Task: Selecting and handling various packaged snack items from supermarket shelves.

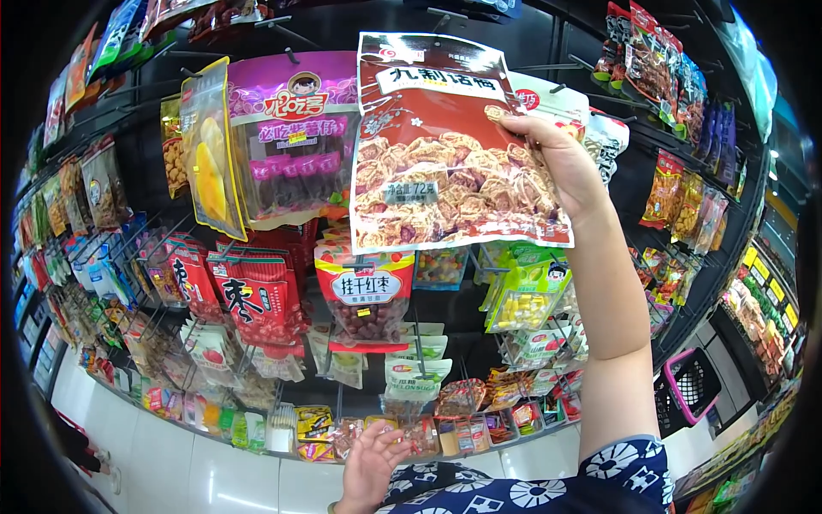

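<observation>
My right hand [552,160] grips the right edge of a large red-brown snack bag [437,193], its thumb across the front. Wrinkled dried plums are pictured on the bag, which bears writing and faces me upright. Whether its top still touches a hook cannot be told. Low in front of my body, my left hand [376,466] is raised with fingers apart and holds nothing. Left of the held bag hangs a purple snack bag [292,173], beside a yellow-edged bag of dried mango [212,154]. Below it hangs a red bag of dried jujubes [364,295].
Metal display hooks [420,347] jut from the black rack. Red jujube packets [257,299] hang lower left, green candy bags [526,289] lower right. Small packs [314,434] line the bottom shelf. A black basket with a pink rim [690,389] stands on the right. A person's shoe [115,478] shows lower left.
</observation>
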### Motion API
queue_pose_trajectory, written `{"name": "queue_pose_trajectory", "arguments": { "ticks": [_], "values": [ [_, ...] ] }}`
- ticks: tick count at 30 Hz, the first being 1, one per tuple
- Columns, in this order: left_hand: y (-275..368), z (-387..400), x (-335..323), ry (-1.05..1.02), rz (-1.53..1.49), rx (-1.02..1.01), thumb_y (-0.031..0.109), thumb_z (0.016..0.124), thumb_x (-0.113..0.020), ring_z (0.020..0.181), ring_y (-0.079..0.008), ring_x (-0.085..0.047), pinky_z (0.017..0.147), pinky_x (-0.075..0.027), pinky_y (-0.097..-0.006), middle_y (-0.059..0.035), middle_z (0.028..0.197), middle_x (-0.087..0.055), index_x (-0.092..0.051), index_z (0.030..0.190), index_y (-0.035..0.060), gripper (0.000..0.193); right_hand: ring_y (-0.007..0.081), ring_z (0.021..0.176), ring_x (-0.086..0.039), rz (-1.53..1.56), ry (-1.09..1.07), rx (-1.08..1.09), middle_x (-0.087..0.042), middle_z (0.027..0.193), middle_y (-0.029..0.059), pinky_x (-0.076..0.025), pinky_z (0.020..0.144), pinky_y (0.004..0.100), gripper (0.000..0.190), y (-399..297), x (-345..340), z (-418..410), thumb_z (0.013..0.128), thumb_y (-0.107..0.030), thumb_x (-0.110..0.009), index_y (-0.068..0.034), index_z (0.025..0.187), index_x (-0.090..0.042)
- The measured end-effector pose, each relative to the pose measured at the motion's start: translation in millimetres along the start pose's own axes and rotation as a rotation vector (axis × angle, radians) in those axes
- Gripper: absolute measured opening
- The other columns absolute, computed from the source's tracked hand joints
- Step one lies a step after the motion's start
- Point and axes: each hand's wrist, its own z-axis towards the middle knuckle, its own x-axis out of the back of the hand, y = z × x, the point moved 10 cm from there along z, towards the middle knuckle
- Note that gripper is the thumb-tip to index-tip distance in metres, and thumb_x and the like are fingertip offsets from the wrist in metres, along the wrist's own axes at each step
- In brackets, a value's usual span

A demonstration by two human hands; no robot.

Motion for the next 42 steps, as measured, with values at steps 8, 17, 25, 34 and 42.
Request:
{"name": "queue_pose_trajectory", "arguments": {
  "ticks": [8, 17, 25, 34, 42],
  "values": [
    [5.5, -6.2, 3.3, 0.001, 0.0, -0.028, 0.045, 0.092, -0.029, 0.102, -0.0291, -0.053, 0.092, -0.039, -0.0419, -0.0148, 0.111, -0.053, -0.04, 0.123, 0.0088, 0.049, 0.0205, 0.071, -0.065, 0.011, 0.002, -0.053, -0.063, 0.086, 0.0163, -0.056, 0.062, 0.0314, 0.021, -1.9, -7.8, 2.8, 0.08, -0.009, -0.054, 0.005, 0.095, -0.056],
    [7.4, -11.3, 5.0, 0.04, -0.023, -0.058, 0.044, 0.091, -0.03, 0.101, -0.0293, -0.053, 0.092, -0.039, -0.0414, -0.0145, 0.111, -0.053, -0.04, 0.122, 0.0086, 0.048, 0.0221, 0.074, -0.064, -0.017, 0.091, -0.071, -0.062, 0.088, 0.0159, -0.056, 0.066, 0.0343, 0.022, 35.7, 18.0, 25.4, 0.08, -0.006, -0.055, 0.005, 0.098, -0.052],
    [-4.8, -11.2, 9.9, 0.073, 0.015, 0.01, 0.042, 0.091, -0.031, 0.102, -0.0274, -0.052, 0.093, -0.038, -0.0402, -0.0132, 0.111, -0.053, -0.041, 0.121, 0.0091, 0.045, 0.0166, 0.083, -0.058, -0.288, 0.173, 0.193, -0.058, 0.095, 0.0118, -0.047, 0.074, 0.0294, 0.026, 51.1, 51.2, 68.3, 0.08, -0.003, -0.053, 0.004, 0.105, -0.047],
    [-8.6, -10.2, 4.9, 0.078, 0.048, -0.039, 0.043, 0.09, -0.033, 0.102, -0.0268, -0.052, 0.094, -0.038, -0.0392, -0.012, 0.112, -0.052, -0.04, 0.122, 0.0094, 0.046, 0.021, 0.106, -0.048, -0.523, 0.291, 0.376, -0.048, 0.118, 0.0167, -0.038, 0.089, 0.0309, 0.052, 41.4, 71.8, 70.9, 0.079, -0.006, -0.054, 0.003, 0.126, -0.032],
    [-21.1, -8.2, -2.7, 0.113, 0.062, -0.032, 0.038, 0.091, -0.035, 0.102, -0.0264, -0.052, 0.095, -0.037, -0.039, -0.0121, 0.111, -0.052, -0.04, 0.122, 0.0079, 0.044, 0.0306, 0.122, -0.035, -1.377, 0.094, 1.148, -0.041, 0.127, 0.0174, -0.022, 0.103, 0.0431, 0.057, 15.6, -58.1, -56.9, 0.071, -0.007, -0.058, -0.003, 0.125, -0.038]
  ]
}}
